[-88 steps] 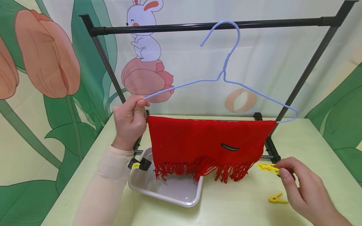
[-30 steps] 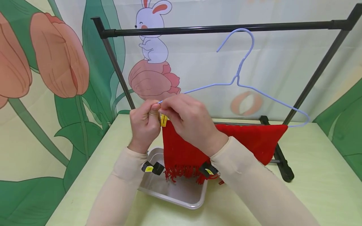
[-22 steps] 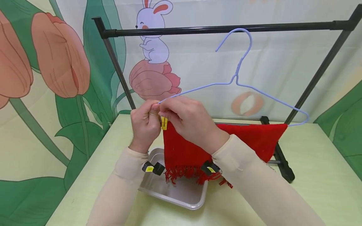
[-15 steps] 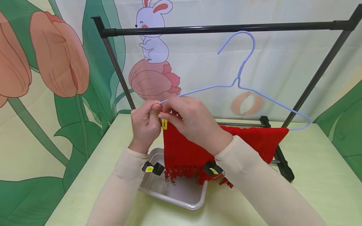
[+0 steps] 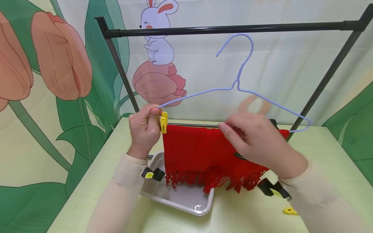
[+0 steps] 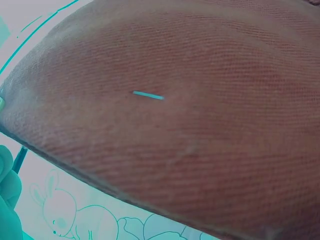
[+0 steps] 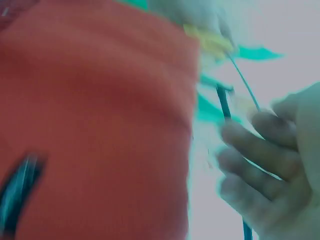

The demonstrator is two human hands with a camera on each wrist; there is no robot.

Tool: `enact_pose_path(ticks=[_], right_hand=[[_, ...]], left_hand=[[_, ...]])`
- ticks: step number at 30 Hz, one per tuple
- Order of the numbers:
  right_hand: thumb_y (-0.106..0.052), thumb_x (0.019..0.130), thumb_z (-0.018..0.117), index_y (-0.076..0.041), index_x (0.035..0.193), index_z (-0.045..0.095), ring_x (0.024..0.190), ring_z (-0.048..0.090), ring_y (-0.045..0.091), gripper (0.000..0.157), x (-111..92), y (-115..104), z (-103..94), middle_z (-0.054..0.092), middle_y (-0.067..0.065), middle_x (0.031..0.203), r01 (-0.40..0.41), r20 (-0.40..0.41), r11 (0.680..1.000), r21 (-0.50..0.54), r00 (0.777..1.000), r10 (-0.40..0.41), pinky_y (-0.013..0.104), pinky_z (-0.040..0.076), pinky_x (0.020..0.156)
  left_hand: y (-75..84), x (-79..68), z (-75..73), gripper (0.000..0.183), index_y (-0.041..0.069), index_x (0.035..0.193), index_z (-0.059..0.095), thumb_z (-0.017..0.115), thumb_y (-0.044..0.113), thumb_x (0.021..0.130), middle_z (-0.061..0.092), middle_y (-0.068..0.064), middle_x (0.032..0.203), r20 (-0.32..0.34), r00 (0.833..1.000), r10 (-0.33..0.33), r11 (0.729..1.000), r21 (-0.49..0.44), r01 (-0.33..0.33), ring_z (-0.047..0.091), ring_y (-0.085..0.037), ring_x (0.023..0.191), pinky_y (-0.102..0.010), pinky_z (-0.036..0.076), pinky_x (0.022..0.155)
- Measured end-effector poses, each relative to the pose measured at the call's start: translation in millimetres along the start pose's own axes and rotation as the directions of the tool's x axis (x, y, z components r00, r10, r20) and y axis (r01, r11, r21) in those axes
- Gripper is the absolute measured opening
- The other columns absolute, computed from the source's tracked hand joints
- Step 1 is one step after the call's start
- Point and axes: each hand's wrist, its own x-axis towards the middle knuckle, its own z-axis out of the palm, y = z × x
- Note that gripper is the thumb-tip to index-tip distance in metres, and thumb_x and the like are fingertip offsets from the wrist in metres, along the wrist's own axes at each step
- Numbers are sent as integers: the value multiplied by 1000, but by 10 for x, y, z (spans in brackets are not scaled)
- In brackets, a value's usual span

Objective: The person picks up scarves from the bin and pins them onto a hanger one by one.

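Note:
My left hand (image 5: 143,131) grips the left end of a light blue wire hanger (image 5: 204,92). Over the hanger's lower bar hangs a folded red fringed scarf (image 5: 192,145) with a dark label. A yellow clothespin (image 5: 164,123) stands clipped at the scarf's upper left corner, beside my left fingers. My right hand (image 5: 253,139), fingers loosely bent with nothing between them, is in front of the scarf's right part and hides some of it. In the right wrist view, the blurred clothespin (image 7: 212,42) shows at the corner of the scarf (image 7: 100,125). Red cloth (image 6: 175,125) fills most of the left wrist view.
Behind the hanger stands a black rack (image 5: 186,31); the hook is just below its top bar. A grey plastic tub (image 5: 175,204) sits on the table under the scarf. Another yellow clothespin (image 5: 289,211) lies on the table near my right sleeve.
My right hand brought a yellow clothespin to the scarf's left corner, let go of it there and moved away to the right. My left hand keeps its grip on the hanger.

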Motion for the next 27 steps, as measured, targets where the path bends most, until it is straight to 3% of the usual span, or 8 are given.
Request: enact_pose_path(ticks=[3, 6, 11, 15, 17, 19, 23, 27], right_hand=[[-6, 92, 81, -24, 79, 61, 60, 40, -5, 30, -324, 199, -297, 43, -21, 66, -76, 156, 996, -45, 984, 82, 20, 38, 57], [-11, 97, 79, -27, 85, 63, 61, 42, -6, 25, -684, 413, -519, 47, -25, 69, -213, 316, 972, -99, 920, 233, 20, 41, 59], [-16, 102, 75, -21, 105, 71, 73, 51, -5, 7, -1349, 790, -658, 64, -20, 86, -462, 506, 873, -156, 722, 472, 22, 47, 61], [-21, 99, 78, -14, 119, 67, 84, 52, -4, 23, -1919, 1071, -627, 67, -10, 104, -595, 648, 792, -133, 553, 524, 22, 49, 67], [-21, 97, 81, -10, 126, 64, 88, 52, -2, 35, -2200, 1171, -571, 66, -4, 114, -635, 698, 767, -90, 509, 504, 22, 49, 70], [-23, 95, 83, -8, 132, 60, 92, 52, 3, 46, -2424, 1227, -494, 64, 1, 120, -698, 744, 712, -73, 438, 505, 22, 49, 72], [-24, 90, 88, -9, 136, 57, 92, 49, 6, 58, -2743, 1269, -355, 59, 3, 118, -775, 774, 628, -72, 354, 525, 21, 46, 76], [-22, 89, 89, -11, 134, 58, 90, 45, 3, 56, -2916, 1274, -302, 55, 3, 113, -779, 760, 623, -69, 364, 539, 20, 44, 75]], left_hand=[[1, 16, -6, 48, -7, 86, 63, 57, 34, 110, 62, -17, 65, -8, 1000, 5, 1000, 9, -5, 53, -22, 51, -8, 50, 64], [-6, 26, -12, 47, -8, 87, 63, 58, 33, 110, 62, -18, 66, -12, 1000, 1, 1000, 17, -1, 52, -22, 51, -7, 49, 64], [-34, 9, -12, 49, -9, 86, 62, 57, 34, 110, 61, -18, 65, -21, 1000, -17, 1000, 21, 18, 51, -21, 52, -8, 49, 64], [-38, -21, -4, 51, -9, 84, 62, 57, 35, 110, 60, -18, 65, -37, 999, -29, 1000, 11, 30, 50, -18, 52, -8, 48, 63], [-38, -33, 3, 51, -9, 84, 62, 57, 35, 110, 59, -18, 65, -44, 998, -38, 999, 1, 38, 49, -15, 53, -8, 48, 62], [-41, -43, 15, 49, -9, 84, 62, 58, 33, 110, 59, -18, 65, -47, 998, -47, 999, -7, 46, 49, -13, 54, -9, 48, 61], [-40, -56, 51, 48, -9, 84, 61, 59, 32, 109, 58, -17, 64, -52, 997, -55, 998, -19, 54, 49, -10, 54, -9, 47, 60], [-35, -60, 93, 52, -9, 83, 60, 58, 36, 109, 57, -17, 63, -57, 997, -54, 998, -21, 52, 49, -10, 53, -9, 47, 59]])
